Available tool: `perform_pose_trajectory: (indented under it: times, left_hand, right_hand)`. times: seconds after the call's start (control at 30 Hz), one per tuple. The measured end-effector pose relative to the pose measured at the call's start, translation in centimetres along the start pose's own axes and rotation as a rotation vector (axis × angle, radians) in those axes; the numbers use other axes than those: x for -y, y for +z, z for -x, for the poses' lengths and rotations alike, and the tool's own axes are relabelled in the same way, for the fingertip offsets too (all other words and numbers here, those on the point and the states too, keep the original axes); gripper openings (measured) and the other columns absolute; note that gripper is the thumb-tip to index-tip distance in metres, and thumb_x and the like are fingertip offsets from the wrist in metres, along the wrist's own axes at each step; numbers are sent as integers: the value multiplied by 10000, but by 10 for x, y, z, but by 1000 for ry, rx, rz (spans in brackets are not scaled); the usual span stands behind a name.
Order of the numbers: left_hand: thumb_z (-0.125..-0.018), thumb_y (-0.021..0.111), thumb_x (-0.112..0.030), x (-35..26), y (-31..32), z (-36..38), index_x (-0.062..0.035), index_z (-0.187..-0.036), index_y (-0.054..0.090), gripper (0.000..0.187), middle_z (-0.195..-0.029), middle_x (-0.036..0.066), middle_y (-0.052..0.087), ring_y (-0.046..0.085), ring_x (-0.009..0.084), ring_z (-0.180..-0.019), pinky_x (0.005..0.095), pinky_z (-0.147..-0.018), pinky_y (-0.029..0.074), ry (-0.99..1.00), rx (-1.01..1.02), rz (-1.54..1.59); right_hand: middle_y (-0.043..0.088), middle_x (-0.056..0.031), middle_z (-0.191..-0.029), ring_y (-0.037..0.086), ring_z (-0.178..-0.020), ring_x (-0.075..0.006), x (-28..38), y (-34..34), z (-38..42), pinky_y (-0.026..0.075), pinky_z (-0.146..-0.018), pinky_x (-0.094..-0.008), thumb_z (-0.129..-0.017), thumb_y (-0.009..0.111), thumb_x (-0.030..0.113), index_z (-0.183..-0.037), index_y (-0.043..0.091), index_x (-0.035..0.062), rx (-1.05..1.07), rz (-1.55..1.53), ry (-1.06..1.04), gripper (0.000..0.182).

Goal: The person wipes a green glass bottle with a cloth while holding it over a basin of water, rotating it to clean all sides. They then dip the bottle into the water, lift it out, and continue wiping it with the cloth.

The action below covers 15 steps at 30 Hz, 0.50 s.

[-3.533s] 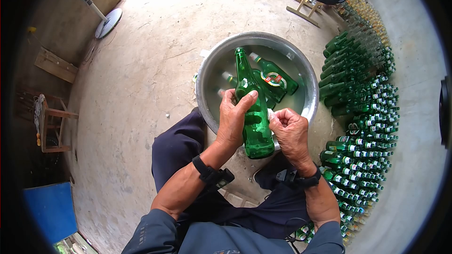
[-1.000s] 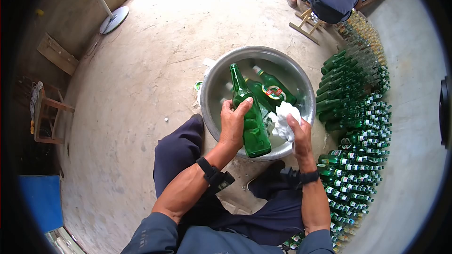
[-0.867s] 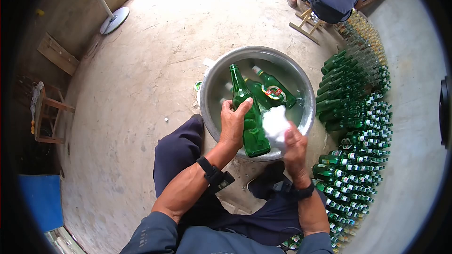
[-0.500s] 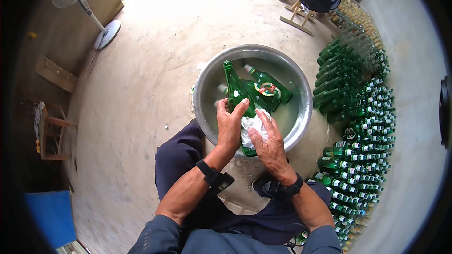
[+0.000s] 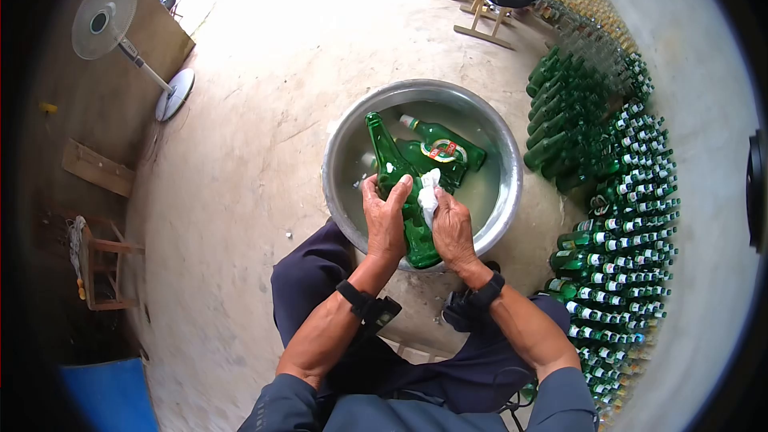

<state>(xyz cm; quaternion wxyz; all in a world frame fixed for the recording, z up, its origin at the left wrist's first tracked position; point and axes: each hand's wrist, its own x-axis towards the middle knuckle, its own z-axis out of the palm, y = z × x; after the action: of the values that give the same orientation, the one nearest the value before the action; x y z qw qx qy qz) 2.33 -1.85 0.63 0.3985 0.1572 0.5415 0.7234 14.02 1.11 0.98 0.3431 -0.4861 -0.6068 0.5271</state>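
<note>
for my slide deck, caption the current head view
Left hand grips a green bottle over a metal basin; right hand holds a white wad.

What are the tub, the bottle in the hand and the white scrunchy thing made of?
The tub looks like metal: silvery grey, with bright reflections. The bottle seems to be smooth glass: see-through, green, glinting. The white thing in the right hand may be cloth or paper: matt and crumpled, but I can't tell which.
</note>
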Motion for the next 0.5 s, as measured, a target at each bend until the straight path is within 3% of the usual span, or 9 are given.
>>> perform_pose_trajectory:
  times: [0.07, 0.2, 0.3, 0.37, 0.4, 0.5]
  left_hand:
    - [-887, 779, -210, -1, 3, 2, 8, -1193, 517, 458, -1029, 77, 620, 586, 120, -907, 281, -823, 501, 3, -1, 19]
    - [-886, 779, -206, -9, 9, 2, 3, -1195, 518, 455, -1028, 68, 620, 592, 119, -894, 280, -821, 501, 7, 44, 18]
    - [-887, 771, -184, -9, 9, -2, 5, -1172, 536, 415, -1027, 62, 634, 600, 117, -884, 276, -814, 502, 1, 42, 93]
    - [-891, 763, -168, -12, 8, -4, 4, -1144, 558, 368, -1021, 58, 651, 604, 112, -884, 271, -805, 503, -20, 35, 128]
    - [-900, 749, -157, -12, 8, -6, 1, -1125, 572, 327, -1010, 59, 661, 610, 108, -875, 265, -792, 506, -31, 21, 157]
    - [-910, 736, -155, -14, 6, -6, -2, -1130, 569, 316, -1006, 57, 660, 618, 106, -867, 264, -786, 509, -83, 41, 209]
  right_hand:
    - [616, -171, -707, 569, -661, -253, -18, -2, -9, 488, -703, -380, -1116, 434, 276, -1035, 683, -45, -34, 189, -109, 415]
    - [633, -155, -730, 592, -688, -234, -12, -8, -8, 487, -715, -393, -1119, 425, 274, -1036, 674, -47, -29, 171, -63, 414]
    - [679, -136, -842, 641, -795, -211, 7, -13, 3, 503, -763, -378, -1109, 456, 279, -1139, 656, -28, 13, 28, 18, 368]
    - [699, -125, -980, 656, -909, -199, 11, -12, 13, 515, -825, -351, -1090, 504, 293, -1279, 597, -14, 17, -122, -141, 372]
    - [688, -152, -1134, 662, -1029, -218, 13, -17, 16, 521, -909, -337, -1054, 581, 291, -1404, 512, -17, 91, -118, -106, 471]
    - [661, -181, -1240, 651, -1122, -228, 9, -15, 25, 516, -964, -343, -1026, 633, 271, -1446, 476, -29, 68, 0, -280, 540]
